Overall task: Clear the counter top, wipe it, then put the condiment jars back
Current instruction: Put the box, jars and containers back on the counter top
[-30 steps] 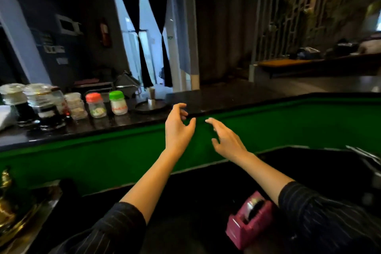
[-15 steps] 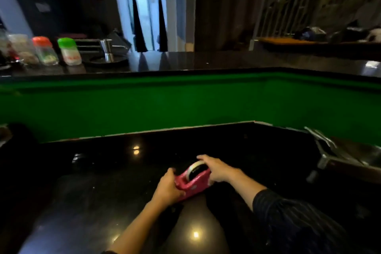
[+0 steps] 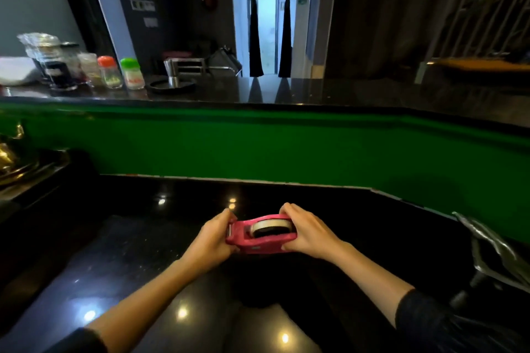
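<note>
A pink tape dispenser [image 3: 262, 241] with a white roll hangs just above the glossy black lower counter [image 3: 143, 238]. My left hand [image 3: 212, 239] grips its left end and my right hand [image 3: 308, 233] grips its right end. On the raised black counter top [image 3: 286, 92], at the far left, stand several condiment jars: a green-lidded jar [image 3: 131, 73], an orange-lidded jar [image 3: 108, 71] and clear and dark-filled jars [image 3: 54, 63] beside them.
A green wall [image 3: 286, 146] separates the lower counter from the raised one. A round black tray with a metal cup [image 3: 172, 84] sits right of the jars. A white cloth-like thing [image 3: 14, 70] lies far left. Metal items [image 3: 493, 249] sit at the right edge.
My hands dropped from in front of the green wall to the tape dispenser, took hold of it at both ends and lifted it level. The view tilted back up.
</note>
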Demonstrator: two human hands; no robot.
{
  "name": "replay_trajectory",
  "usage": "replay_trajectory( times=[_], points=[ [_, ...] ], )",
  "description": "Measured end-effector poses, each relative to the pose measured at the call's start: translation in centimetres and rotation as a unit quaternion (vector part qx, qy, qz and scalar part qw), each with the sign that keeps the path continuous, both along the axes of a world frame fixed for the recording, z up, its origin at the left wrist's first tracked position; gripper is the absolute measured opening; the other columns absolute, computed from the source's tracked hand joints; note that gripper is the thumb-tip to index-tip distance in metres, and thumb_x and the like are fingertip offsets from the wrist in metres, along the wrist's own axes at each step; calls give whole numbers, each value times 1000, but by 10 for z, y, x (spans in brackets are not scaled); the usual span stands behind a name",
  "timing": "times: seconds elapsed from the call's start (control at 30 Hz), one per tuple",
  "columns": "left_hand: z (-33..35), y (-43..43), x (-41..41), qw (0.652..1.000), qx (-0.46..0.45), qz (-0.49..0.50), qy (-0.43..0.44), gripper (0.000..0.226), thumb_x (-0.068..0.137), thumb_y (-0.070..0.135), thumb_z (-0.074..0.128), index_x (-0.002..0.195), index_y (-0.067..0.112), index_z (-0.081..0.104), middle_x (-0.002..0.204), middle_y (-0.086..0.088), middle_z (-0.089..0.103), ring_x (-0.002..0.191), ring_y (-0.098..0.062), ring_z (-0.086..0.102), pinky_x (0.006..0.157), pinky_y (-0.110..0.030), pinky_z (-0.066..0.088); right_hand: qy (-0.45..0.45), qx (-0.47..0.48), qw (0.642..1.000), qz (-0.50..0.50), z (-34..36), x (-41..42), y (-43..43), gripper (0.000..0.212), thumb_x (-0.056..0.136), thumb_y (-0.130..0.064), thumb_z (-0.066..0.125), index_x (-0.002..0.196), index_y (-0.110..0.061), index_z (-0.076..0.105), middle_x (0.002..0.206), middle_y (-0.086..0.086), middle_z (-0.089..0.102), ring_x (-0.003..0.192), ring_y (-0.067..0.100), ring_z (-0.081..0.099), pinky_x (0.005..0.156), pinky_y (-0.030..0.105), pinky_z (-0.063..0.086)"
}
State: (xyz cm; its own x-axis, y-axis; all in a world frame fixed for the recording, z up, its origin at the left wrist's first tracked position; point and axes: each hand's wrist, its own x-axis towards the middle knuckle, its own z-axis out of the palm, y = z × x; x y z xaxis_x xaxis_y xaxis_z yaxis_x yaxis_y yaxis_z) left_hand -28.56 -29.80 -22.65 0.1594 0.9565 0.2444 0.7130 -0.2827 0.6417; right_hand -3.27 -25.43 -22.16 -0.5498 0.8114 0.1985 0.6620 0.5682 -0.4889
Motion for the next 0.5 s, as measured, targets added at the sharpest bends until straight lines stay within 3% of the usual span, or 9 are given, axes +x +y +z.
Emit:
replay_trajectory(
  times=[0.17,0.27,0.43,0.5],
  points=[
    [91,30,23,991,121,-49,10,48,53,22,82,90,13,53,82,6,61,72,-7,58,64,-31,49,58,97,994,7,96,42,16,60,60,-40,81,110,-20,52,104,-8,54,93,7,54,80,22,45],
    [149,58,54,981,183,-55,-20,52,50,24,84,91,14,54,84,4,63,76,-16,62,69,-35,52,106,130,986,-18,160,72,39,66,56,-26,90,112,-17,55,108,-7,58,99,5,55,82,10,41],
    [224,115,107,969,231,-78,-25,52,56,10,87,91,15,49,86,-2,63,79,-22,64,72,-46,54,146,160,975,-44,242,122,77,66,55,-16,92,110,-19,55,105,-7,61,98,10,60,81,25,52],
    [244,137,127,968,236,-84,-13,51,59,10,86,92,17,47,87,-5,62,81,-27,62,72,-49,52,135,157,976,-66,262,137,91,65,55,-14,91,109,-20,54,103,-7,61,96,10,60,78,18,49]
  ],
)
